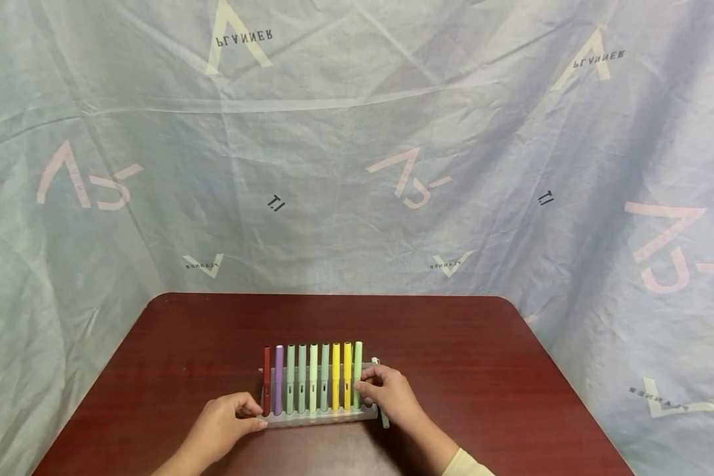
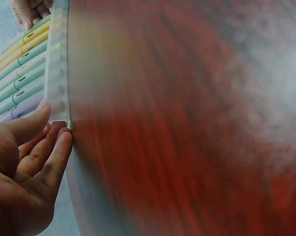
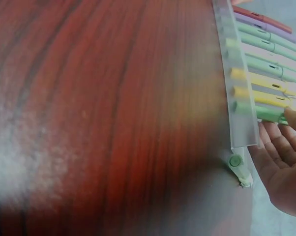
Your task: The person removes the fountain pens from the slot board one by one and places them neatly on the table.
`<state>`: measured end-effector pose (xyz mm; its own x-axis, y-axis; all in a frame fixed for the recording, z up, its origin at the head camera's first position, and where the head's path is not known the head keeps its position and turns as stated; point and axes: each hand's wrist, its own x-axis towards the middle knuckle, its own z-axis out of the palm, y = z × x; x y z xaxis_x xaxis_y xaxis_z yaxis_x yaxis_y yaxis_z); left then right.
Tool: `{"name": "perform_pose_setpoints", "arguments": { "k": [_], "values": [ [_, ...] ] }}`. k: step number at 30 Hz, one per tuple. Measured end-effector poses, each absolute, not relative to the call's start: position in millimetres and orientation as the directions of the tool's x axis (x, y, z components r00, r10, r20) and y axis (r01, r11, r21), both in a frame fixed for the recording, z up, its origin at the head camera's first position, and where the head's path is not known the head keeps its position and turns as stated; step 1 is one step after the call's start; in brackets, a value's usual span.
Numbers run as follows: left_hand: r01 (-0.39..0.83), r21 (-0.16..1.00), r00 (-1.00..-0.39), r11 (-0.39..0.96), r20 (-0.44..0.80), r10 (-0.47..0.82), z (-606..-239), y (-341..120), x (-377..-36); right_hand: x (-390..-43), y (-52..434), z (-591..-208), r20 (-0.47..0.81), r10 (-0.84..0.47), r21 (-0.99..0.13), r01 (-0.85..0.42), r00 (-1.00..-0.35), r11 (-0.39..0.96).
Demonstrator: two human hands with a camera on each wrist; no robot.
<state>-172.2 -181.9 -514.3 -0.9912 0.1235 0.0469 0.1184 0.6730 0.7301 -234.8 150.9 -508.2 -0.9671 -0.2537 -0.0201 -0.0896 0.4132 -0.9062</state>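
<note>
A clear plastic pen rack (image 1: 322, 418) holds a row of upright capped pens. From the left stand a dark red pen (image 1: 267, 370), a purple pen (image 1: 279, 373), several pale green pens (image 1: 302, 370), two yellow pens (image 1: 336, 370) and a light green pen (image 1: 358, 357). My left hand (image 1: 223, 423) pinches the rack's left front corner between thumb and fingers, as the left wrist view shows. My right hand (image 1: 395, 396) is at the other end, its thumb and fingers pinching the light green pen, whose lower end sits in the rack's last filled slot.
Just past the rack's right end, another green pen (image 1: 385, 418) lies on the dark red wooden table (image 1: 482, 370), partly hidden by my right hand. Grey printed cloth (image 1: 333, 132) hangs around the table's back and sides.
</note>
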Motion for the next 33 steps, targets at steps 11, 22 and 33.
{"name": "perform_pose_setpoints", "arguments": {
  "k": [11, 22, 33],
  "values": [
    [0.129, 0.726, -0.990, 0.675, 0.060, 0.125, -516.1, -180.8, -175.2, -231.2, 160.8, -485.6, 0.070, -0.182, -0.938, -0.127, -0.981, 0.323],
    [0.136, 0.712, -0.990, 0.689, 0.073, 0.120, -516.9, -182.2, -174.0, -247.9, 201.0, -482.0, -0.063, -0.146, -0.978, 0.032, -0.987, 0.205],
    [0.119, 0.710, -0.992, 0.694, 0.065, 0.104, -516.0, -180.6, -174.9, -246.8, 213.2, -518.4, -0.185, -0.188, -0.936, 0.115, -0.965, 0.332]
  ]
}}
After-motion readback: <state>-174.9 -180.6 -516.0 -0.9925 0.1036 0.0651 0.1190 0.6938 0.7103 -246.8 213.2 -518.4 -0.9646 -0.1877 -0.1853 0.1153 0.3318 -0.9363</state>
